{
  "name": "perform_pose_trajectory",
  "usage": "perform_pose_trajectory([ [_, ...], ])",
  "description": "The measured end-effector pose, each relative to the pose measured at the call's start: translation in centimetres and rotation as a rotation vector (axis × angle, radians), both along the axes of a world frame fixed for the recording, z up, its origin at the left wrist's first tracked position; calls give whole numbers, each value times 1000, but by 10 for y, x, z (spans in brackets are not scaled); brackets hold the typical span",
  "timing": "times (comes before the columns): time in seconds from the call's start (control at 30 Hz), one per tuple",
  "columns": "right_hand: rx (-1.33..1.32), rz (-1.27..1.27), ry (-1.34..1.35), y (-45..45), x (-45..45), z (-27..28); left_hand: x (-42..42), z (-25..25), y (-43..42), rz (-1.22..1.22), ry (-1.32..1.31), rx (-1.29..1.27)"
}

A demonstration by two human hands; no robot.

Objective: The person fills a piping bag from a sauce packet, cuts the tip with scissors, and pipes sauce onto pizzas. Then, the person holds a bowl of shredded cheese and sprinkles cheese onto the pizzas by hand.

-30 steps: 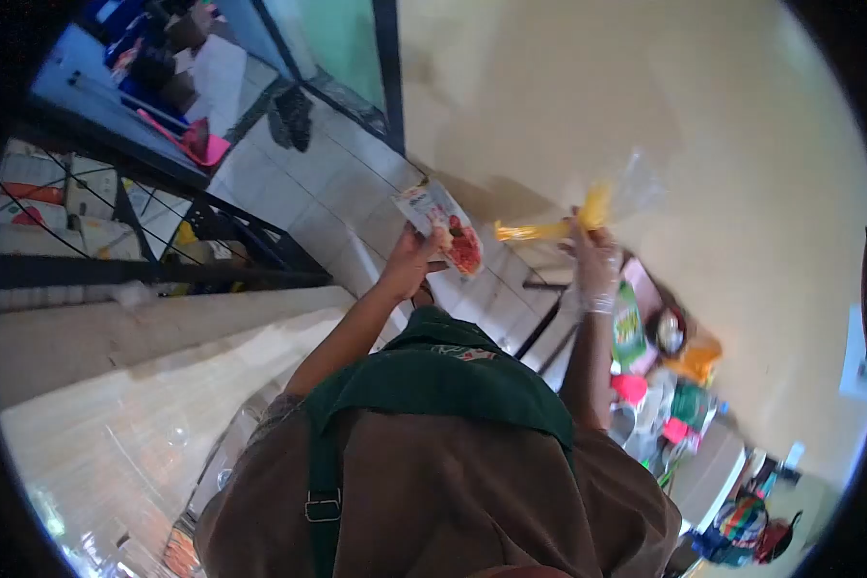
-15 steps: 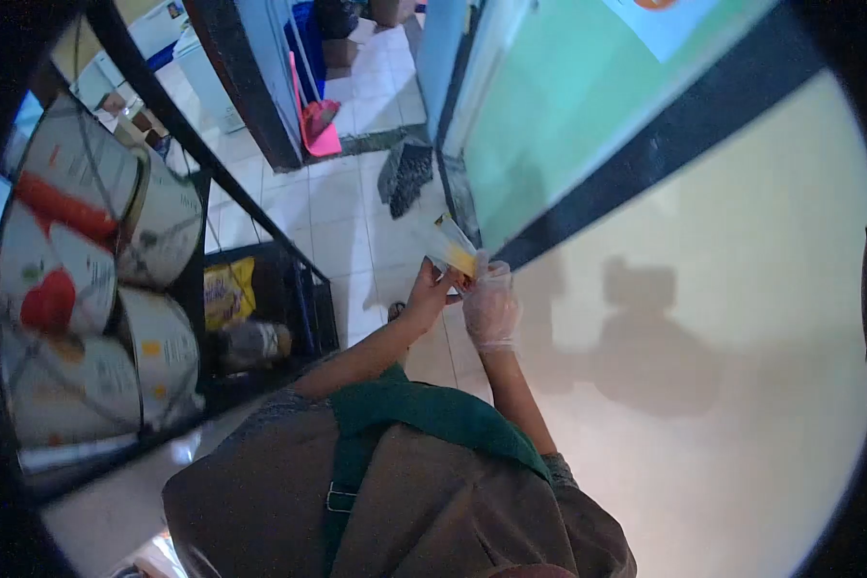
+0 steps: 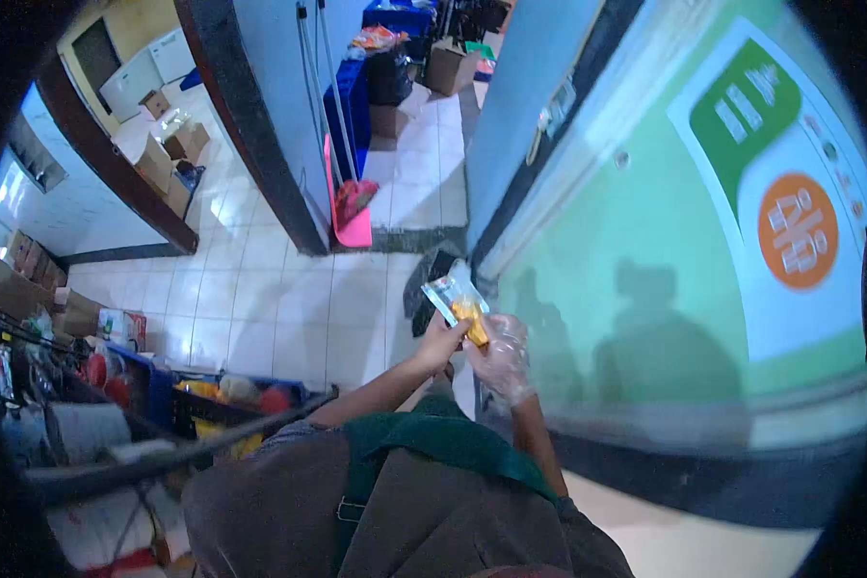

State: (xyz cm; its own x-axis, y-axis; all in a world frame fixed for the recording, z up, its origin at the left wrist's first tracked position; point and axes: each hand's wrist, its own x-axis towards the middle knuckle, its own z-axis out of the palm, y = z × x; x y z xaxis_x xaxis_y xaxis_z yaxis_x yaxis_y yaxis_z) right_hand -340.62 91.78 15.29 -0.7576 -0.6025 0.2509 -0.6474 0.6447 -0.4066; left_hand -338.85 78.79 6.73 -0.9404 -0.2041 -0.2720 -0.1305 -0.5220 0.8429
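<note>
Both my hands meet in front of my body, near the middle of the view. My left hand (image 3: 440, 345), bare, grips a printed packet (image 3: 440, 295) by its lower end. My right hand (image 3: 504, 358) wears a clear plastic glove and is closed on a yellow packet (image 3: 471, 320) with a clear upper part. The yellow packet lies against the printed one and covers part of it. The fingertips of the two hands are close together.
A green wall with a poster (image 3: 798, 231) is at the right. Ahead, a pink dustpan (image 3: 354, 229) stands by a doorway, near a dark plastic bag (image 3: 417, 289) on the tiled floor (image 3: 250, 318). A rack rail (image 3: 193, 450) and crates are at the lower left.
The view has turned from the beige wall toward the doorway and green wall. My hands have come together, bringing the yellow packet against the printed one.
</note>
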Motion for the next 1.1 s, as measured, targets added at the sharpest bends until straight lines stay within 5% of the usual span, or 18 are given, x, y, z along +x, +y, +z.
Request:
perform_pose_trajectory([
  [0.13, -142, -224, -65, -41, -118, -7, -98, -17, -56, -89, 10, 87],
  [0.23, -567, 174, -1084, -78, -225, -30, -170, -1, -97, -25, 43, 44],
  [0.5, -600, 393, -1508, -259, -395, -68, -293, 10, -271, 149, -41, -334],
  [0.7, -522, 447, -1734, -408, -512, -64, -368, -1, -389, 371, -151, -148],
  [1.03, -780, 341, -1453, -578, -802, -80, -543, 24, -552, 411, -20, -152],
  [1.1, -400, 108, -1108, -619, -862, -50, -562, 35, -575, 392, -72, -150],
])
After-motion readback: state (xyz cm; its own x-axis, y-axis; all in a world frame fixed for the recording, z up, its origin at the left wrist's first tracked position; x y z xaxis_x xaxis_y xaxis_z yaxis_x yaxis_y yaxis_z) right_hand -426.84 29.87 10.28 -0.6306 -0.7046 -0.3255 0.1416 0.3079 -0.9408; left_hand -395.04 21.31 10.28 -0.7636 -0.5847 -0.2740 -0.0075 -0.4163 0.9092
